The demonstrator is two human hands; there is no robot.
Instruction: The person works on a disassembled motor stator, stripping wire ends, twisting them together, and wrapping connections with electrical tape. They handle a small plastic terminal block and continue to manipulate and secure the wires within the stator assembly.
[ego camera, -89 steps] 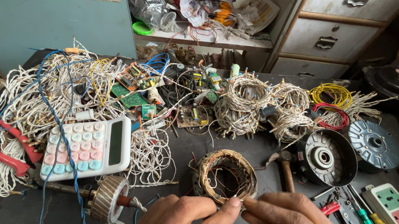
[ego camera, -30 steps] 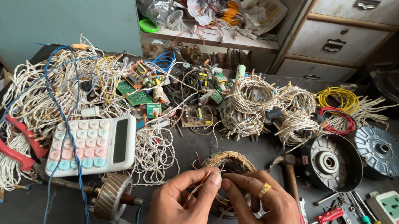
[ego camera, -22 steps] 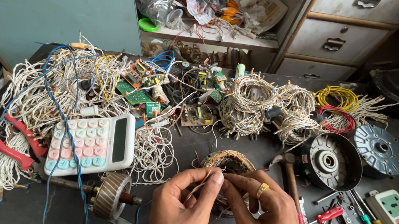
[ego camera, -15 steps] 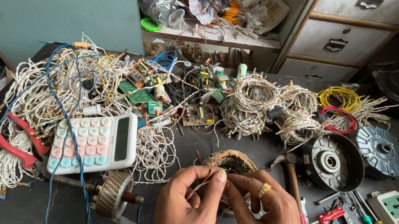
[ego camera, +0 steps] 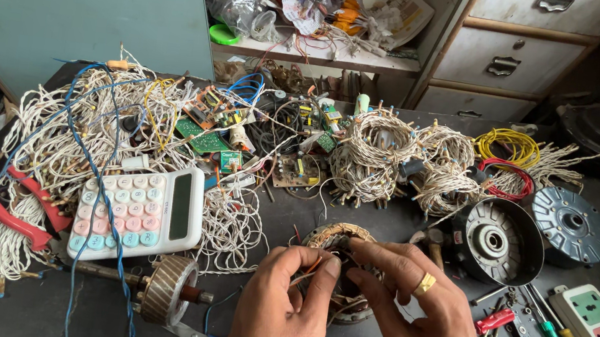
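Copper winding wire is being pinched by both hands: the left hand [ego camera: 289, 306] and right hand [ego camera: 413, 307] are gripping strands at the stator coil [ego camera: 335, 252]. Pulling gently seems wise, so strands don't snap. The ring is lying flat mid-tabletop [ego camera: 102, 320], its axis pointing upward.

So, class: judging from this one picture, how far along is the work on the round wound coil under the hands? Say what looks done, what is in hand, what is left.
Done: the motor housing lies open beside the wound coil, and the rotor lies apart. In hand: left hand and right hand pinch thin wire ends at the coil. Left: the coil is not back in the housing.
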